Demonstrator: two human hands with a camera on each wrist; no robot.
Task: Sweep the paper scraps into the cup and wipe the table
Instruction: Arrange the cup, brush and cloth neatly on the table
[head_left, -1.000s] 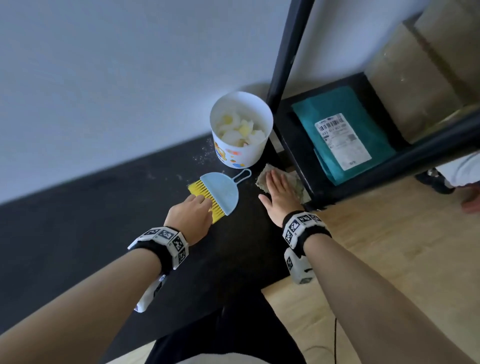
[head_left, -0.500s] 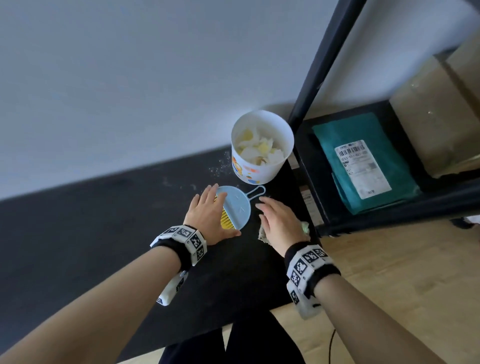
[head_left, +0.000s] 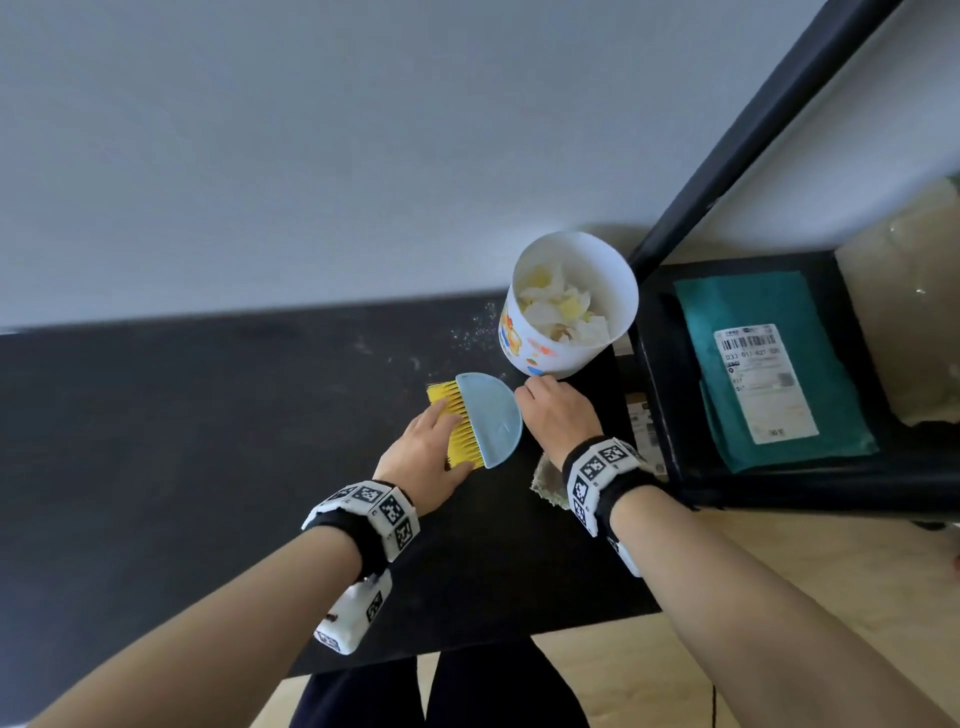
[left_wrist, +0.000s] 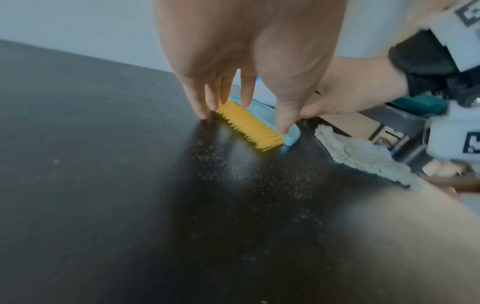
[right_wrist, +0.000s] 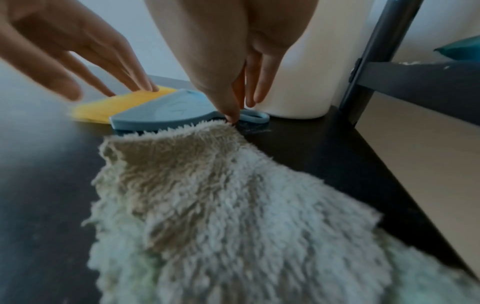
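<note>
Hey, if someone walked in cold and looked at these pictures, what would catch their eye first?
Probably the small brush, yellow bristles against a pale blue back, lying on the black table between the left hand and right hand. Next, the white cup full of paper scraps behind it by the wall.

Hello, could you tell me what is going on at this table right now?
A person is cleaning a black table. The left hand rests straight fingers on the yellow bristles of a small blue brush lying flat. The right hand reaches to the brush's handle end beside the cup, which already holds paper scraps. A fluffy cloth lies under the right wrist.
</note>
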